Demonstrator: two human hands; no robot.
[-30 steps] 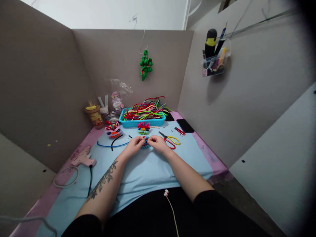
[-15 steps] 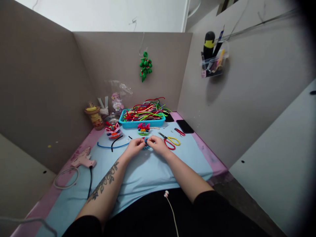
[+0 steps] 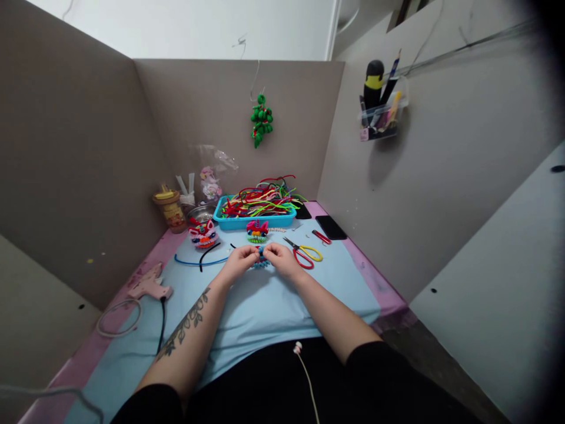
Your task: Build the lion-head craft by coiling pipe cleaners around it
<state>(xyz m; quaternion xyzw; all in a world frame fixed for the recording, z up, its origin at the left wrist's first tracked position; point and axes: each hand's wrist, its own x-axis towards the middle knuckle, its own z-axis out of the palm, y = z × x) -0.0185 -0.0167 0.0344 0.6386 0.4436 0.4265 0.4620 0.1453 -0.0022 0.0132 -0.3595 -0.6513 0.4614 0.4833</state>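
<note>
Between my two hands is a small blue pipe-cleaner figure (image 3: 261, 264) with a bit of red at its top; my fingers cover much of it. My left hand (image 3: 242, 259) pinches its left side, and my right hand (image 3: 281, 259) pinches its right side. Just behind them sits a red and green pipe-cleaner lion head (image 3: 256, 232). A larger pink and red one (image 3: 204, 235) stands farther left. Beside my left hand lie a blue pipe cleaner (image 3: 194, 263) and a black one (image 3: 206, 256). Scissors (image 3: 304, 253) with red and yellow handles rest right of my right hand.
A blue tray (image 3: 253, 224) heaped with coloured pipe cleaners stands at the back. On the left lie a pink glue gun (image 3: 150, 285) with its cord and a brown cup (image 3: 171, 212). A red cutter (image 3: 321, 237) and a phone (image 3: 331, 227) lie right. Grey partitions (image 3: 229, 82) enclose the table.
The view has shifted very slightly. My fingers have moved a little on the blue figure, and more of its lower edge shows; both hands keep their hold.
</note>
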